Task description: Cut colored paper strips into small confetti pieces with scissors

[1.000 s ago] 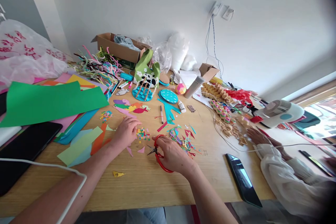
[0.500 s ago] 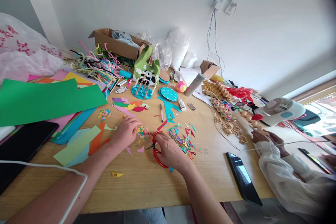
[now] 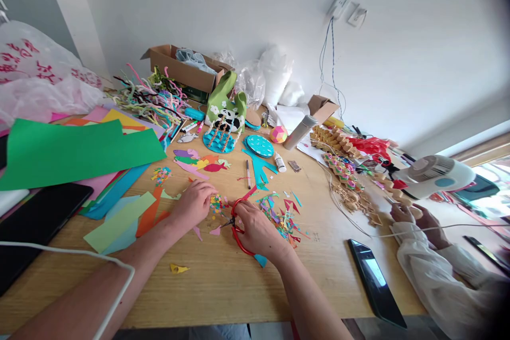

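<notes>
My right hand (image 3: 255, 226) holds red-handled scissors (image 3: 241, 244), their dark blades pointing left over the table. Just left of it, small round paper dots (image 3: 217, 203) in many colours lie in a loose pile. My left hand (image 3: 197, 201) rests at the left edge of these dots, fingers curled together; anything inside them is hidden. Behind the right hand spreads a heap of coloured paper scraps (image 3: 281, 218). A pink scrap (image 3: 215, 231) lies in front of the dots, and a yellow scrap (image 3: 178, 269) is nearer the front edge.
Paper fish (image 3: 203, 162), a pen (image 3: 247, 174) and blue discs (image 3: 258, 145) lie behind my hands. Coloured sheets (image 3: 79, 151) cover the left side. A phone (image 3: 376, 281) lies at right, near another person's hands (image 3: 418, 220). A white cable (image 3: 127, 276) crosses my left forearm.
The whole view has shifted slightly, so things sit a little further right. My hands stay by the dots, with the scissors still in the right one.
</notes>
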`<state>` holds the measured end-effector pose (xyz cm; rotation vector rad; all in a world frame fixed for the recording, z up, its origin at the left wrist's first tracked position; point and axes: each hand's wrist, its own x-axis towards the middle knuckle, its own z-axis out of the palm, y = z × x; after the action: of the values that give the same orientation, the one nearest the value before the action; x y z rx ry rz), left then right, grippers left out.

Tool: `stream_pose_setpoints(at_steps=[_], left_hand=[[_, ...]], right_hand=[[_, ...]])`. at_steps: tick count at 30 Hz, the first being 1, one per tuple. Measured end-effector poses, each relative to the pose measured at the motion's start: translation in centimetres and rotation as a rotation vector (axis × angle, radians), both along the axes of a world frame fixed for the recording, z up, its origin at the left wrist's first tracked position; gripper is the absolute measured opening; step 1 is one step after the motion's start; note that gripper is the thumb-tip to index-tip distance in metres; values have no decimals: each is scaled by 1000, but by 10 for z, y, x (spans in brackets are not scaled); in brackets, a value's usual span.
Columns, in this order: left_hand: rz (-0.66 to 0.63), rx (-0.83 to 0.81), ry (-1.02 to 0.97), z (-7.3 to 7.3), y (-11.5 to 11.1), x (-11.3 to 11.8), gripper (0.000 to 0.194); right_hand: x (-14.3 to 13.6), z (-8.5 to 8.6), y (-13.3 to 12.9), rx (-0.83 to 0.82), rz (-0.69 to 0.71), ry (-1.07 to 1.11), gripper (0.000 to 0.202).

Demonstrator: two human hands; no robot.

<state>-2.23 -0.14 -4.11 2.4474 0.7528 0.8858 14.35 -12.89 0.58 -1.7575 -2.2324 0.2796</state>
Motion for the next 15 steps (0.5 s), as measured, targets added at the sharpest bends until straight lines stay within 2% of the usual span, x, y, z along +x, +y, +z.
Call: stream_pose_setpoints(at_steps=[8,15], left_hand=[[8,12,5,0,0,0,32],[21,8,32,-1,1,0,32]], right_hand=[[1,-3,8,6,25,-4,23],[10,7,5,-31,-66,-26,20]])
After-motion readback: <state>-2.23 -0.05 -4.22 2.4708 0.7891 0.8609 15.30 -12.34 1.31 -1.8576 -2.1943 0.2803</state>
